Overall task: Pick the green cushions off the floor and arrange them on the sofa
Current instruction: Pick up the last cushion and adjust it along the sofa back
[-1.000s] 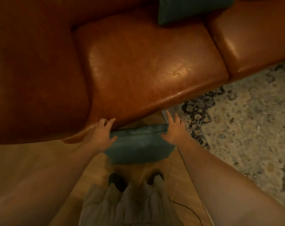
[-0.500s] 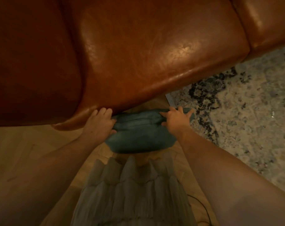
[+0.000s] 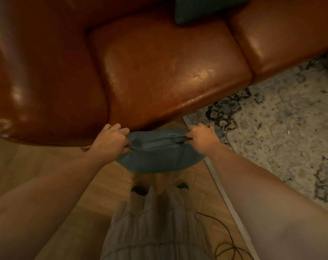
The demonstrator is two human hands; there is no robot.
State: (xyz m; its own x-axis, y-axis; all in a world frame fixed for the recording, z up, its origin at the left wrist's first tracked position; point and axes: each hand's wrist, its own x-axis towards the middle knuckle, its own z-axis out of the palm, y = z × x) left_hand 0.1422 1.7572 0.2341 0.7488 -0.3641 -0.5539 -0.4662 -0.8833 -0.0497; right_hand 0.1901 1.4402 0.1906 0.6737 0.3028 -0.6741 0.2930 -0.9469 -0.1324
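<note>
You wear a pale grey pleated fabric skirt (image 3: 155, 229) at six o'clock, dark rounded shoe toes (image 3: 138, 190) peeking past its hem.

Both ends of the cushion (image 3: 159, 156) are bunched up inside my left hand (image 3: 110, 141) and right hand (image 3: 202, 139), so its corners don't show. The other cushion (image 3: 206, 10) up on the sofa (image 3: 168, 72) gets chopped by the top edge (only its lower corner is in). My shoes (image 3: 138, 190) are mostly under the dress (image 3: 155, 222). The cable (image 3: 227, 244) runs off the bottom. There's a white speck (image 3: 289, 131) on the rug (image 3: 272, 128), too tiny to tell what.
</note>
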